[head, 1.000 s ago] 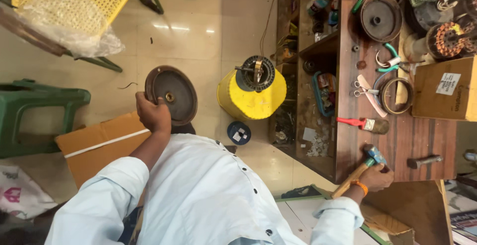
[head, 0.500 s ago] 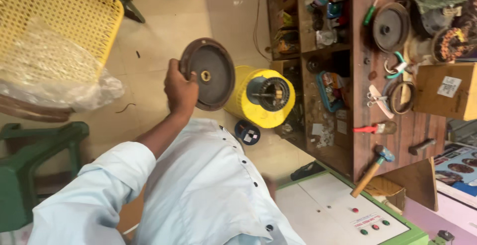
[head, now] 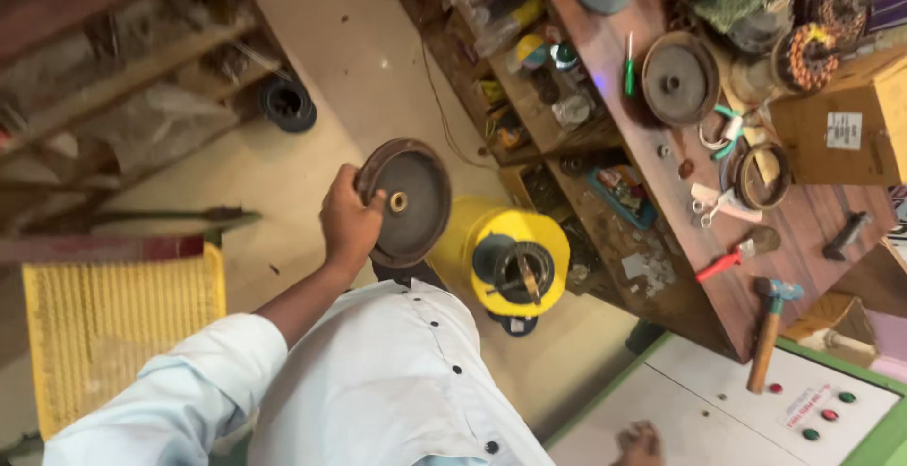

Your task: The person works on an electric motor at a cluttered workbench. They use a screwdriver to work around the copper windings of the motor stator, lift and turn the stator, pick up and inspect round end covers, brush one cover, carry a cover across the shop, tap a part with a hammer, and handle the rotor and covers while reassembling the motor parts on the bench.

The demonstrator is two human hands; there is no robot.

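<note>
My left hand [head: 348,225] grips the rim of a dark round metal cover [head: 408,201] with a brass-coloured hub, held up in front of my white shirt. Just right of it, on the floor, stands a yellow drum [head: 510,258] with a dark fitting on top. Only the knuckles of my right hand [head: 641,444] show at the bottom edge, over the white control panel [head: 718,409]. Nothing is visible in that hand, and its fingers are hidden. A wooden-handled hammer [head: 767,334] lies at the workbench's near edge, apart from both hands.
The wooden workbench [head: 756,267] on the right carries a second round cover [head: 678,78], scissors, red pliers, wire coils and a cardboard box [head: 846,126]. Cluttered shelves sit under it. A yellow mesh chair [head: 113,334] stands left, and a black ring [head: 287,105] lies on the floor.
The view has swung round. My left hand kept hold of the round cover throughout. My right hand let go of the hammer, which now lies on the bench, and moved over the control panel.
</note>
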